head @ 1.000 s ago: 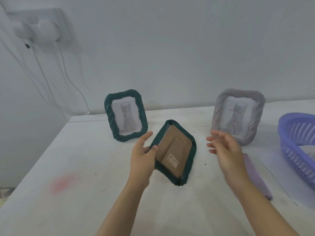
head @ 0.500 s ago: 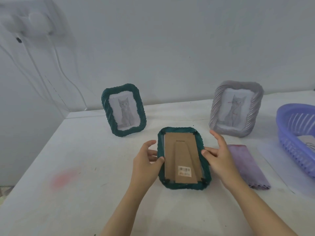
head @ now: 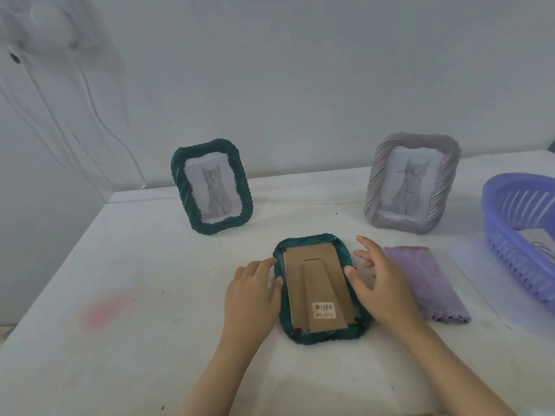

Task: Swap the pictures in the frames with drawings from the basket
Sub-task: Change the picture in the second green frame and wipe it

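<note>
White table (head: 120, 265) (pink-stained) against pale wall (head: 300, 70).

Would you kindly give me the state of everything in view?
Flat green frame: face down, lying flat.
Standing green frame: upright, cat picture inside.
Grey frame: upright, cat print inside.
Purple cloth: folded, flat.
Basket: holds paper.
Left hand: open, touching flat frame's left edge.
Right hand: open, thumb at its right edge.

Three frames: green upright frame (head: 222, 225) at 10 o'clock, grey upright frame (head: 445, 187) at 2 o'clock, green face-down frame (head: 316, 283) centre. Two cat pictures (head: 215, 190). One basket (head: 492, 212) at 3 o'clock. One cloth (head: 426, 284). Two hands: left hand (head: 251, 293), right hand (head: 382, 284)
</note>
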